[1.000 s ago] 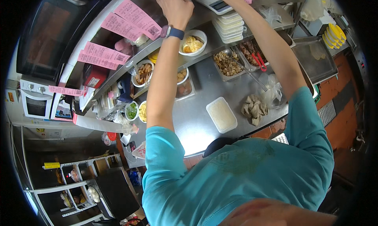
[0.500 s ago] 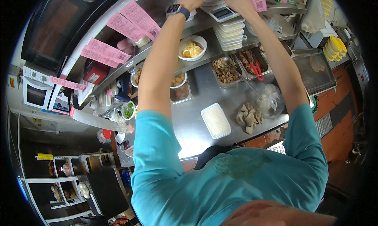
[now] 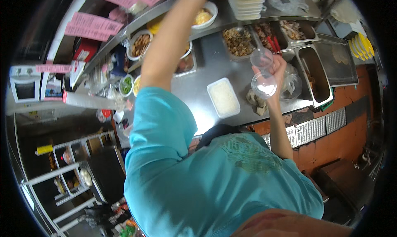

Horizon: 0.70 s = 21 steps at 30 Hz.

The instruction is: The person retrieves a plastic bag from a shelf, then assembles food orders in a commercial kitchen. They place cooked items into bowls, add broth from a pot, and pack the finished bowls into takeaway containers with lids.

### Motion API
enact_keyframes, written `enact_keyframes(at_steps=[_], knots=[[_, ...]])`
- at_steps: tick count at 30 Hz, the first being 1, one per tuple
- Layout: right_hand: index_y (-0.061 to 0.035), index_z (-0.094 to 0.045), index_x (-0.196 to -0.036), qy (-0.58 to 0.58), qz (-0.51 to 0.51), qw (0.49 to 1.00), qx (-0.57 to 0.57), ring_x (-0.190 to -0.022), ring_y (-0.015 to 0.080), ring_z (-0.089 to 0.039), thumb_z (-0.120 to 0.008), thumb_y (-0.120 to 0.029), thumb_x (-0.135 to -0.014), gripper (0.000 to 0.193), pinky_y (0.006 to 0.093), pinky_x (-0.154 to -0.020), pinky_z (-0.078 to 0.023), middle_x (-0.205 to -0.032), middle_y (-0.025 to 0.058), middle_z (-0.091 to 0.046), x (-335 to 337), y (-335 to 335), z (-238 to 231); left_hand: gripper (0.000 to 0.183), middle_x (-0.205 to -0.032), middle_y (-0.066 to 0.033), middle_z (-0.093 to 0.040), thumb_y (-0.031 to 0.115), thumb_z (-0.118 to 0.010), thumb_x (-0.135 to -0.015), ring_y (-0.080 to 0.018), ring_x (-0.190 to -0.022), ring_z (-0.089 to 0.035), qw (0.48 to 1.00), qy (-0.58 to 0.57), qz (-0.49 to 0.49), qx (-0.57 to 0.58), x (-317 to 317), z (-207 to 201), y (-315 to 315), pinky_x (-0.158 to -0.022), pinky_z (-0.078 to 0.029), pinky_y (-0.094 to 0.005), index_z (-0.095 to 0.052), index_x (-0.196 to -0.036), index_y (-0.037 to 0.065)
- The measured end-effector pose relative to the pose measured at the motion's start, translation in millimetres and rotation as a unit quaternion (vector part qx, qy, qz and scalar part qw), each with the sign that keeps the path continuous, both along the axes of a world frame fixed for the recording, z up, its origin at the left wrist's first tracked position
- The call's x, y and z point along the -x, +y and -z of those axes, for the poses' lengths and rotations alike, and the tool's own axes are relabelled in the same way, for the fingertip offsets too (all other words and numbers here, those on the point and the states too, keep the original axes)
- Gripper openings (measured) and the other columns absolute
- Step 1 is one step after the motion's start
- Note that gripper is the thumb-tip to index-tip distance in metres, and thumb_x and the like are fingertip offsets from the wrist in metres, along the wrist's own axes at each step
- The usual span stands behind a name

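Note:
My right hand (image 3: 279,75) is closed on a small clear plastic cup (image 3: 261,58) and a clear round lid (image 3: 264,85), held above the counter's right part. Past the top edge reaches my left forearm (image 3: 167,40); the hand itself is out of sight and only a bit of the dark watch band shows. Between my arms, a white rectangular tub of rice (image 3: 223,97) rests on the steel counter. A crumpled beige cloth (image 3: 260,106) lies partly hidden behind the lid and my right wrist. Beside that wrist is a clear plastic bag (image 3: 292,85).
Steel pans of chopped mushrooms (image 3: 239,42) and meat (image 3: 292,30) line the counter's back, with red tongs (image 3: 273,43). A deep steel pan (image 3: 311,63) stands at right. Stacked lidded containers (image 3: 248,3) and a white bowl (image 3: 209,19) sit on the shelf, beside pink order slips (image 3: 92,27).
My right hand has come down from the upper shelf, bringing the clear cup and lid over the counter. The left arm still reaches up, its hand now beyond the edge. The view has shifted.

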State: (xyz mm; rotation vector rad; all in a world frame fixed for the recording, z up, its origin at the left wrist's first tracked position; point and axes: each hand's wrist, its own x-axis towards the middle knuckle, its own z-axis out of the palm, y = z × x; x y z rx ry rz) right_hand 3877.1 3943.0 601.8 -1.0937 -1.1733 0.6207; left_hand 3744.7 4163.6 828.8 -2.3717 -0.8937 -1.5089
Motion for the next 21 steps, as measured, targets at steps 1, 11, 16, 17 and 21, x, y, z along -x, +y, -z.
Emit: enact_keyframes(at_steps=[1,11,16,17,21], knots=[[-0.0005,-0.046,-0.12,-0.057,0.005,0.998,0.026,-0.099,0.0277,-0.063,-0.082,-0.007,-0.072,0.06,0.0335,-0.084,-0.052,-0.12,0.0174,-0.058,-0.3,-11.5,11.8,0.046,-0.098,-0.0236,-0.066,0.031,-0.072,-0.076,-0.0416,-0.093,-0.063,0.991,0.023,-0.016,0.133,10.0,25.0,-38.3,-0.084,-0.051,-0.0468,-0.062,-0.109,0.001],[-0.002,-0.046,-0.118,-0.244,-0.29,0.925,0.005,-0.104,0.0371,-0.059,-0.079,-0.007,-0.071,0.058,0.0439,-0.089,-0.049,-0.122,0.019,-0.056,109.5,-70.3,81.4,0.065,-0.103,-0.0148,-0.064,0.026,-0.074,-0.088,-0.0167,-0.083,-0.067,0.617,-0.343,-0.021,0.708,150.7,276.1,-344.3,-0.064,-0.054,-0.0266,-0.043,-0.138,-0.002],[-0.0024,-0.043,-0.123,-0.265,-0.471,0.841,0.033,-0.097,0.0357,-0.064,-0.075,-0.006,-0.075,0.058,0.0441,-0.083,-0.052,-0.123,0.0198,-0.054,184.8,-68.1,78.2,0.069,-0.09,-0.0091,-0.058,0.02,-0.078,-0.085,-0.0146,-0.061,-0.064,0.61,-0.443,-0.114,0.647,205.8,297.5,-386.5,-0.048,-0.05,-0.0243,-0.038,-0.138,-0.002],[-0.0021,-0.042,-0.124,-0.278,-0.497,0.822,0.03,-0.097,0.0352,-0.064,-0.074,-0.006,-0.076,0.058,0.0441,-0.082,-0.053,-0.124,0.0201,-0.054,201.8,-64.6,76.8,0.07,-0.09,-0.0084,-0.057,0.018,-0.078,-0.084,-0.0144,-0.058,-0.063,0.603,-0.478,-0.117,0.627,219.9,303.7,-386.1,-0.047,-0.049,-0.0245,-0.038,-0.137,-0.001],[-0.0081,-0.041,-0.133,-0.258,-0.61,0.729,0.174,-0.101,0.0279,-0.067,-0.07,-0.002,-0.08,0.061,0.0412,-0.081,-0.054,-0.127,0.0183,-0.055,270.0,-29.1,54.8,0.061,-0.088,-0.0054,-0.052,0.008,-0.077,-0.083,-0.0126,-0.053,-0.059,0.572,-0.585,-0.103,0.566,289.7,316.7,-371.6,-0.045,-0.048,-0.0242,-0.042,-0.134,0.003]])
